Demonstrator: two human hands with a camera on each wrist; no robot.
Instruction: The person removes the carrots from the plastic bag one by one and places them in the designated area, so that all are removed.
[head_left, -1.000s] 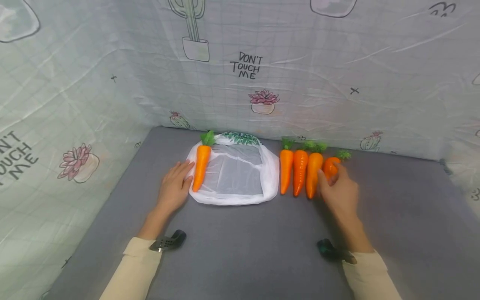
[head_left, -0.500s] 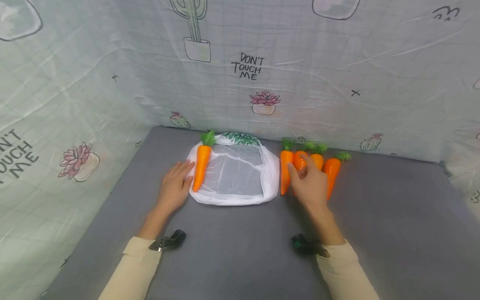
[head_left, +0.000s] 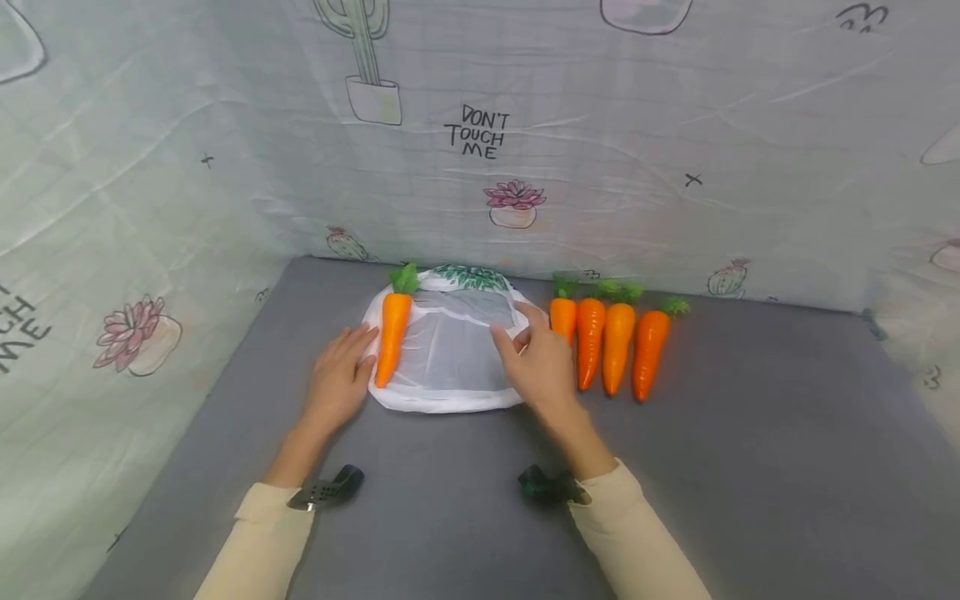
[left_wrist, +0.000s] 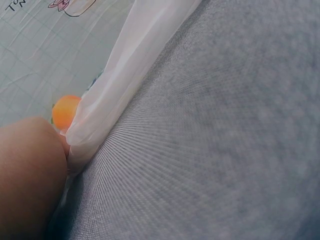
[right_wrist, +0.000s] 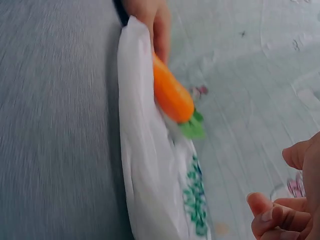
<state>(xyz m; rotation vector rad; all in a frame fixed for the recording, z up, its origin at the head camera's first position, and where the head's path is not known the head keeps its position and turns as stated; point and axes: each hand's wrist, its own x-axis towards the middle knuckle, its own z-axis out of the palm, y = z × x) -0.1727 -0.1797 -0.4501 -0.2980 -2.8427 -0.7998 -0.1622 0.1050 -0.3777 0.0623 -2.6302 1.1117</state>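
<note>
A white mesh bag (head_left: 450, 406) with a green leaf print lies flat on the table. One orange carrot (head_left: 393, 333) with a leafy green top rests on its left side. My left hand (head_left: 339, 375) lies at the bag's left edge, fingers extended, close beside that carrot; the left wrist view shows only part of this hand. Over the bag's right edge hovers my right hand (head_left: 543, 358), thumb and forefinger apart, nothing between them. In the right wrist view, the right fingers (right_wrist: 280, 220) bend loosely, apart from the bag.
Several more carrots (head_left: 617, 346) lie in a row right of the bag, tops toward the back; my right hand partly covers the nearest. A printed cloth wall (head_left: 600, 150) rises behind and to the left of the grey table (head_left: 450, 500).
My right hand has moved left, from the rightmost carrot across the row to the bag's right edge, carrying nothing. The left hand and the carrots stay put; the head view has shifted slightly.
</note>
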